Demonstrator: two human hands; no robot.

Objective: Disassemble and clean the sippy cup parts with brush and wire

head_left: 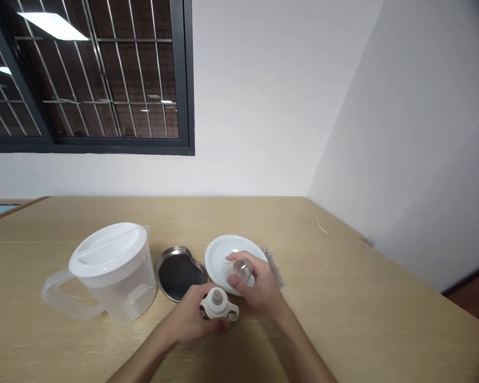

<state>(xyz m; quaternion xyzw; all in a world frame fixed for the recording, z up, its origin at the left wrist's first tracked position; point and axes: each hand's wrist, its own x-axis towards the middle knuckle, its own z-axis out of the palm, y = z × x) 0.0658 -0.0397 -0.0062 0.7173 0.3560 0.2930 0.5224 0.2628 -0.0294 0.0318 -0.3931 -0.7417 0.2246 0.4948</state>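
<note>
My left hand [193,319] is wrapped round a baby bottle [219,304], seen from above, with white side handles and a teat on top. Just beyond it, my right hand [259,282] grips a clear domed bottle cap [242,268] between thumb and fingers. The cap is apart from the bottle and over a white plate [213,255]. Left of the plate lies a dark, shiny metal kidney dish [179,274], partly behind my left hand. The bottle's lower body is hidden by my hand.
A clear plastic pitcher [123,290] with a white lid [112,247] stands left of the dish. Grey bristles [276,268] stick out by the plate's right edge. A thin pale strand [321,226] lies farther right on the wooden table [367,298]. A wall [255,106] stands behind.
</note>
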